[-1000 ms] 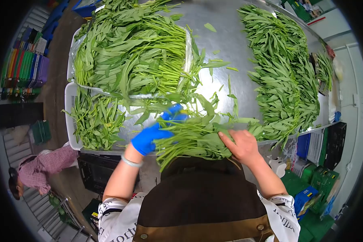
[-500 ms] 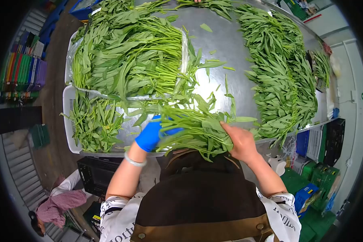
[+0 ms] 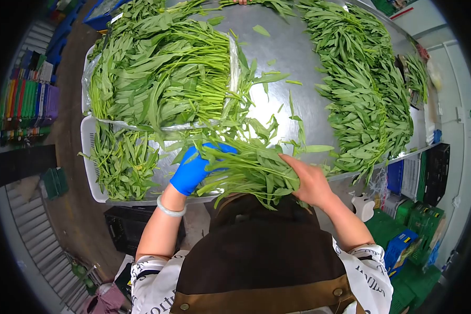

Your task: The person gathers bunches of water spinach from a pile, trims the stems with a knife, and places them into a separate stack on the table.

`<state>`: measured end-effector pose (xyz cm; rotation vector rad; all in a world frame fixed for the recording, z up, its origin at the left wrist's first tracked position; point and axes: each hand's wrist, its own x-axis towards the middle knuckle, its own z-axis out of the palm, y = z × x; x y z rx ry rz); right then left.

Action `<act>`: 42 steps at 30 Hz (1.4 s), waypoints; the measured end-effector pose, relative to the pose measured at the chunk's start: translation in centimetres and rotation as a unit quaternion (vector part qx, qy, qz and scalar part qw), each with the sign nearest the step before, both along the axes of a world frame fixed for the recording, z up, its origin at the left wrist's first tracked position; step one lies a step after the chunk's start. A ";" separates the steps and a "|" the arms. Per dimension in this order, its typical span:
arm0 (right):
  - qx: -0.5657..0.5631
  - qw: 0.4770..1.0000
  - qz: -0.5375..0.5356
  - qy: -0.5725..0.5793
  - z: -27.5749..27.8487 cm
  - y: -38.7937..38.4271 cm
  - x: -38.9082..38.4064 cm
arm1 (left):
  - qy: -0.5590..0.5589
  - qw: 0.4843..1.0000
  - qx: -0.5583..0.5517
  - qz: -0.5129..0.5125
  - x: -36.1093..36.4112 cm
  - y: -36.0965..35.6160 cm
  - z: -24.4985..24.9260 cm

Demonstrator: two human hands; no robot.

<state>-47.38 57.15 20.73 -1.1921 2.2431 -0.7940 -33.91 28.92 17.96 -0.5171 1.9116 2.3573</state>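
Note:
A loose bunch of water spinach lies across my two hands, just above the near edge of the metal table. My left hand, in a blue glove, closes around the stem ends, its fingers partly covered by stems. Bare, my right hand grips the leafy end, thumb on top and the other fingers hidden beneath. Beyond my left hand, a plastic-lined crate is heaped with water spinach, stems pointing right. Nearer, a white basket holds loose, tangled leaves.
Along the table's right side runs a long row of water spinach. Cut stems and leaves are scattered mid-table. Another person's fingers show at the top edge. A black crate and green crates stand on the floor below.
My left hand has shifted slightly up and left along the stems, and more of the glove shows. The right hand keeps its grip. A person at lower left has moved mostly out of view.

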 end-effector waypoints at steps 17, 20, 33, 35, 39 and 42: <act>-0.016 0.783 -0.147 -0.605 -2.9 1.0 -1.1 | -0.038 0.992 -0.078 0.087 -1.5 1.6 -0.7; -0.019 0.744 -0.184 -0.642 -2.3 1.5 -1.3 | -0.075 0.985 -0.006 0.156 -1.7 -1.2 -1.2; -0.039 0.757 -0.181 -0.627 -2.6 0.9 -1.1 | -0.028 0.988 -0.144 0.050 -2.6 2.5 -0.2; -0.041 0.757 -0.182 -0.627 -2.6 1.3 -1.1 | -0.030 0.983 -0.174 0.042 -2.9 3.2 -0.7; -0.015 0.759 -0.198 -0.621 -2.4 2.4 -1.8 | -0.009 0.980 -0.132 0.148 -3.0 0.4 -1.5; -0.003 0.736 -0.234 -0.635 -4.9 4.7 -2.0 | -0.060 0.913 -0.372 0.153 -1.9 -3.9 -1.4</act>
